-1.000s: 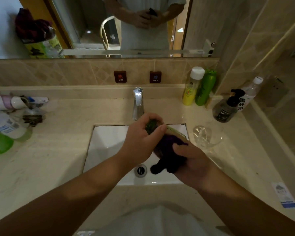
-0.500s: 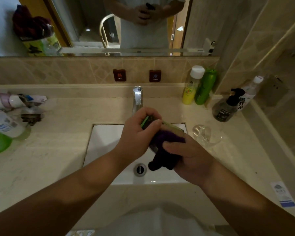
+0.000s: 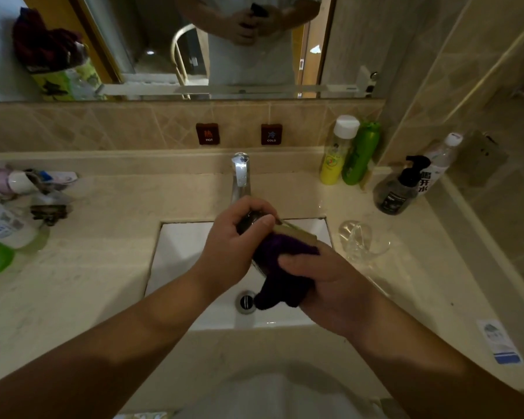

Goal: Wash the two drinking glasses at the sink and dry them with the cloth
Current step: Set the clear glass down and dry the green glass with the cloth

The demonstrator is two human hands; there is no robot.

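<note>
Two hands' fingers (image 3: 263, 220) curled, glass (image 3: 250, 220), cloth (image 3: 280, 267)

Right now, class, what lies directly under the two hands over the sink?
Under the left hand and right hand, the white sink and its drain show. The purple cloth and hands cover the rest of the basin.

Second glass (image 3: 362, 241) right of sink (image 3: 188, 255)

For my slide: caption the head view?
Both hands dry a glass with the purple cloth over the sink.
</note>
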